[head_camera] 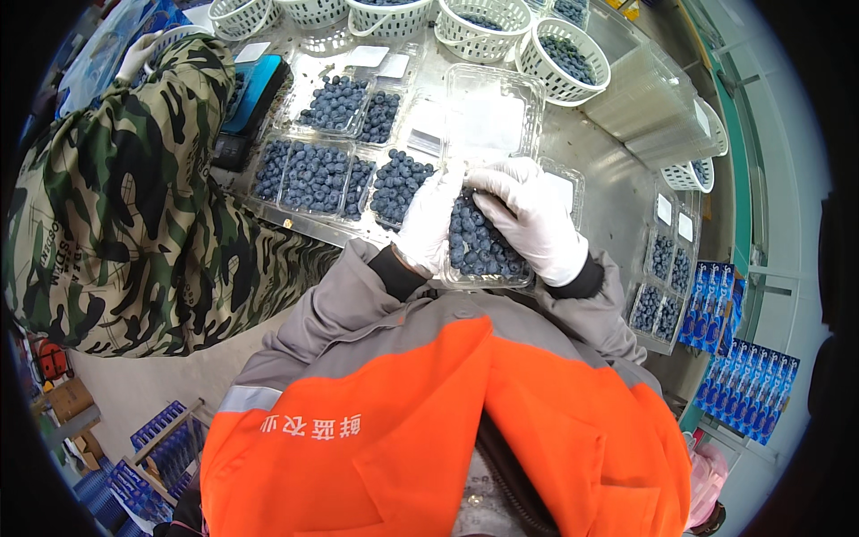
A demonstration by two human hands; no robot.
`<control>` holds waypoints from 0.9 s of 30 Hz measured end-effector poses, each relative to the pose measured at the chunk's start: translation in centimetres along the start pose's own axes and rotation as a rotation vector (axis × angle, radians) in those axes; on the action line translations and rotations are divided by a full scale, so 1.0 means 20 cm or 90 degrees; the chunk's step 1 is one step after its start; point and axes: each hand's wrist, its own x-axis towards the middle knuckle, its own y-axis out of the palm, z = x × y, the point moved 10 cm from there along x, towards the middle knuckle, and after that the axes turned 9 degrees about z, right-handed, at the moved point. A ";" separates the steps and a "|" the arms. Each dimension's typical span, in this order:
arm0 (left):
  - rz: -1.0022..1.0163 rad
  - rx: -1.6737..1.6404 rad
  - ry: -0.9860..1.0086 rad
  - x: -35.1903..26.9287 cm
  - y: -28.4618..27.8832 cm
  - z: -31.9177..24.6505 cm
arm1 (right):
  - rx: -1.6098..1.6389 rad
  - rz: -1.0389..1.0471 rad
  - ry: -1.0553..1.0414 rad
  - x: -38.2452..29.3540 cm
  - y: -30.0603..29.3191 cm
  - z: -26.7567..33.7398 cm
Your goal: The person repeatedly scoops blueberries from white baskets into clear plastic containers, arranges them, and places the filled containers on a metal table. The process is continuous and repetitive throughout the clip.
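An open clear plastic clamshell (493, 278) full of blueberries (480, 245) lies before me at the metal table's near edge, its lid (493, 107) tipped back away from me. My left hand (429, 221), in a white glove, rests along the clamshell's left side. Over the berries at the right is my right hand (530, 218), gloved too, with thumb and fingers bent; whether a berry is between them is hidden. Just left of my left hand sits another filled clamshell (400, 188). More filled clamshells (315, 178) stand farther left.
White baskets (564, 64) of blueberries line the far side. Stacked empty clamshells (647, 101) stand at the right, with filled packs (661, 268) nearer. A co-worker in a camouflage garment (134, 201) is close on the left, beside a scale (245, 114). Blue printed cartons (745, 389) stand at the lower right.
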 end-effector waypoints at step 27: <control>-0.362 1.032 0.058 -0.18 -0.44 -0.76 | 0.872 -0.068 0.428 -0.09 0.85 -0.39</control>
